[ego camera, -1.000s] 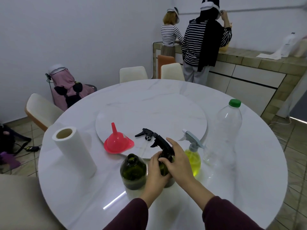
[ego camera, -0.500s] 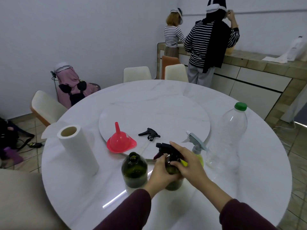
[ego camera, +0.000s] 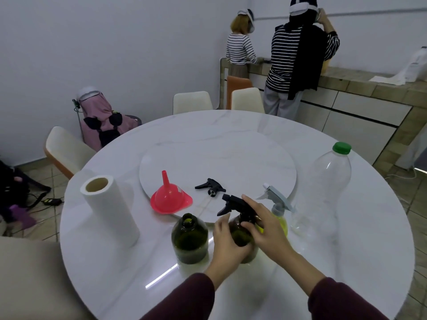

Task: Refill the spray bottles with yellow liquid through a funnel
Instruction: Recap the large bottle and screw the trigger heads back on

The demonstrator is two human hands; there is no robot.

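A dark green bottle (ego camera: pixel 242 236) is stood upright just right of the open green bottle (ego camera: pixel 190 239). Its body is held by the curled left hand (ego camera: pixel 227 241). Its black sprayer top (ego camera: pixel 235 204), nozzle pointed left toward the red funnel (ego camera: pixel 171 199), is pinched by the right hand (ego camera: pixel 265 229).

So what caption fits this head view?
Left hand steadies a green bottle while right hand grips its black sprayer.
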